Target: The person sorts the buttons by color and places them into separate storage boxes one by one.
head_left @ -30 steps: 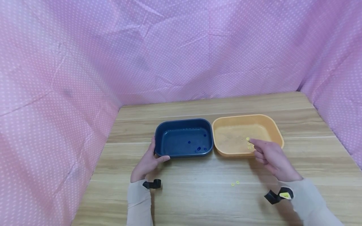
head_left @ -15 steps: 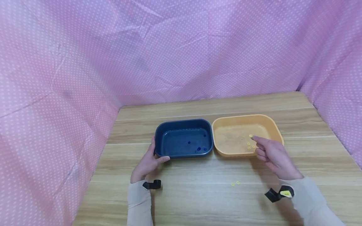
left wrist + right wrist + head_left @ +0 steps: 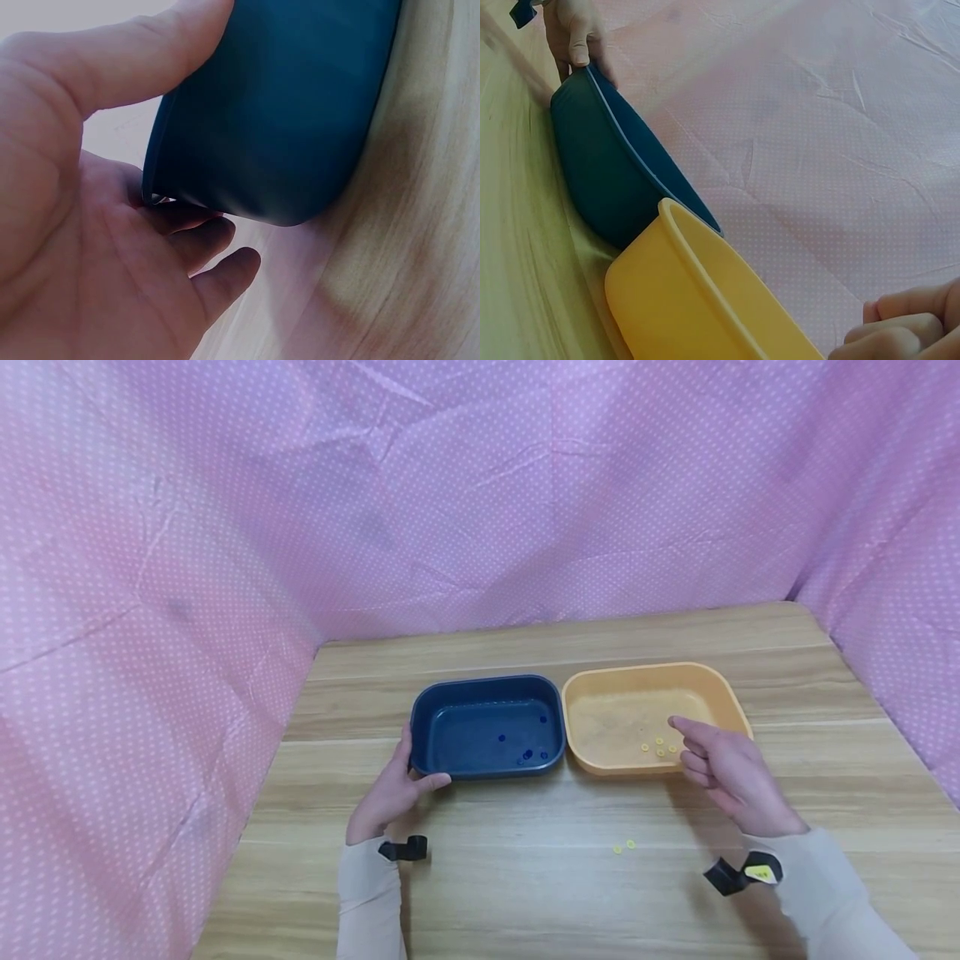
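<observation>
In the head view, my left hand point(image 3: 390, 793) grips the left front corner of a dark blue tray point(image 3: 480, 775). Its thumb lies on the front rim and its fingers lie along the outer side. Several small dark blue pieces point(image 3: 502, 738) lie in that tray. My right hand point(image 3: 731, 772) hovers over the right front part of a yellow-orange tray point(image 3: 615, 770). Its index fingertip points inward, the other fingers are curled, and nothing shows at the fingertips. Below it, several small yellow rings point(image 3: 659, 741) lie on the tray floor. The right palm is hidden.
Both trays stand side by side, their near ends touching or almost so, on a wood-grain table point(image 3: 525, 893). Two yellow rings point(image 3: 631, 844) lie on the table in front of the yellow-orange tray. A pink dotted cloth point(image 3: 480, 510) hangs behind and at both sides.
A yellow ring at the right index fingertip has left it and now lies in the yellow-orange tray, left of the others. The right hand shifted slightly rightward. My left hand stayed put.
</observation>
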Demonstrator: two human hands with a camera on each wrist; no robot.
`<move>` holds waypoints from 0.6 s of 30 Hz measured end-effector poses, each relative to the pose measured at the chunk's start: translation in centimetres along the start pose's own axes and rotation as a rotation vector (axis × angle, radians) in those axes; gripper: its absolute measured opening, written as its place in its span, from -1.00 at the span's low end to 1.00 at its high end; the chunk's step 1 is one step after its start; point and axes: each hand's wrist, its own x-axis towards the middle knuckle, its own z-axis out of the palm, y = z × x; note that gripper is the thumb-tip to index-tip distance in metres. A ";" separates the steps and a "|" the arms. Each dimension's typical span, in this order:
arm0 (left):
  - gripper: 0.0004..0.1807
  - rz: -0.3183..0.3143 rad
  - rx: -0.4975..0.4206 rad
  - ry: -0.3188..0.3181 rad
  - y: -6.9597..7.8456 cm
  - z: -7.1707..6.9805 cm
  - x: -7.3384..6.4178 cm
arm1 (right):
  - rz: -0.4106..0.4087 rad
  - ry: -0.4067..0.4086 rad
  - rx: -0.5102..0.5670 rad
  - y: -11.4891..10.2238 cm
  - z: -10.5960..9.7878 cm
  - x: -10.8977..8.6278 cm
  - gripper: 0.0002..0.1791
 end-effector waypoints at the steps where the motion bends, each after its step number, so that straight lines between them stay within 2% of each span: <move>1: 0.22 0.008 0.003 -0.003 0.0 0.0 0.0 | 0.003 0.000 -0.003 0.0 0.0 0.0 -0.89; 8: 0.22 0.025 0.031 -0.003 0.2 -0.1 0.2 | 0.002 0.008 -0.051 0.2 0.0 -0.8 -0.83; 12: 0.22 0.036 0.002 0.006 0.2 -0.2 0.2 | 0.012 0.008 -0.089 0.4 -0.1 -1.2 -0.81; 15: 0.21 0.043 -0.017 0.014 0.0 -0.1 0.2 | 0.039 0.030 -0.179 0.7 -0.2 -1.5 -0.76; 18: 0.20 0.052 -0.025 0.017 -0.1 -0.1 0.1 | 0.075 0.055 -0.324 0.9 -0.2 -1.9 -0.67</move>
